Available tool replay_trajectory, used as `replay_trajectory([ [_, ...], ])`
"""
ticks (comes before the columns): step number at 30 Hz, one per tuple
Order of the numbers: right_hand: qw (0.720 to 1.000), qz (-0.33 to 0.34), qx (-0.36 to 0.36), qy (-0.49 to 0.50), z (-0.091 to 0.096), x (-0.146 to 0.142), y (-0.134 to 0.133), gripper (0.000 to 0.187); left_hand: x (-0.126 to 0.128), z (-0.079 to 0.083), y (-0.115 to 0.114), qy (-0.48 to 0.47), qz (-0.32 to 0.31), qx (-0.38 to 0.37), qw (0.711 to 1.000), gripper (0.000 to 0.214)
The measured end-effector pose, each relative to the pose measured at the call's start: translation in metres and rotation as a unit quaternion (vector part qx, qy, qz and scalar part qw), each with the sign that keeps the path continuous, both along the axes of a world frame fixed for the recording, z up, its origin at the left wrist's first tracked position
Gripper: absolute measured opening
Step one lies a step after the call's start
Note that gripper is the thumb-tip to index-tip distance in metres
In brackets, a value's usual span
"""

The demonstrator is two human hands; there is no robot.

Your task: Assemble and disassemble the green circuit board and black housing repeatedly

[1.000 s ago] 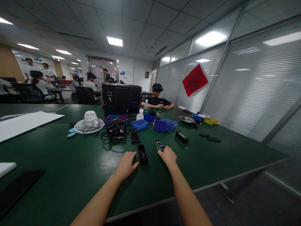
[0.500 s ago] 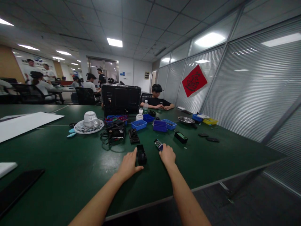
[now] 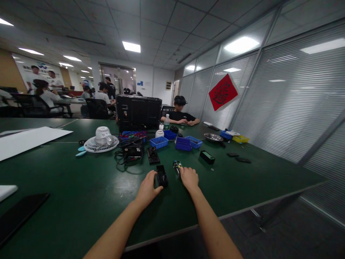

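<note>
Fingers of my left hand (image 3: 147, 187) clasp the black case (image 3: 162, 175), lengthwise away; right hand (image 3: 189, 178) pinches a small board (image 3: 177, 167) just right of it.

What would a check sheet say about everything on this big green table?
Surface: green table, with a dull shine.
Job's things: black case and small circuit part lie side by side, apart.
Clutter: white fan, blue trays, metal bowl, white sheet.
Grippers: left hand is curled round the black case. Right hand has its fingertips at the small circuit part, grip hidden.
Cables: black cable tangle beside the white fan.
Surroundings: a person sits across the table. There is red paper on the glass wall.
</note>
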State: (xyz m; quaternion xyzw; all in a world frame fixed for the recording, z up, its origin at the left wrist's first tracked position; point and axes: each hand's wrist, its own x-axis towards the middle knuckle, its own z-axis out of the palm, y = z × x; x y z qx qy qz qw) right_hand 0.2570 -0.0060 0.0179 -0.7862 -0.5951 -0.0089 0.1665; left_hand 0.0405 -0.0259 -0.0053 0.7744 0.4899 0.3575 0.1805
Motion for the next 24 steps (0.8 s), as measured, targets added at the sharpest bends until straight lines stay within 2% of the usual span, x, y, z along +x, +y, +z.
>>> replay_trajectory([
  [3,0.999,0.039,0.032,0.018,-0.004,-0.005,0.001,0.035,0.001,0.006,-0.004,-0.018,-0.01,-0.018,1.0,0.024],
  [5,0.996,0.054,0.058,0.041,-0.004,-0.009,0.0,0.027,0.001,0.006,-0.004,-0.025,-0.023,-0.009,0.999,0.014],
  [10,0.987,0.088,0.089,0.103,-0.004,-0.017,-0.001,0.012,0.003,0.003,-0.001,-0.039,-0.028,-0.005,0.999,0.013],
  [14,0.98,0.073,0.049,0.177,-0.005,-0.02,0.002,0.02,0.002,0.001,0.002,-0.044,-0.028,-0.009,0.999,0.013],
  [17,0.978,0.065,0.033,0.195,-0.004,-0.019,0.006,0.022,0.001,0.0,0.005,-0.049,-0.032,-0.011,0.998,0.014],
  [21,0.978,0.035,0.051,0.199,0.009,-0.02,0.006,0.02,0.0,0.0,0.009,-0.058,-0.039,-0.008,0.998,0.015],
  [24,0.973,0.045,0.102,0.2,0.023,-0.031,0.0,0.02,0.0,-0.002,0.012,-0.071,-0.042,-0.014,0.997,0.012],
])
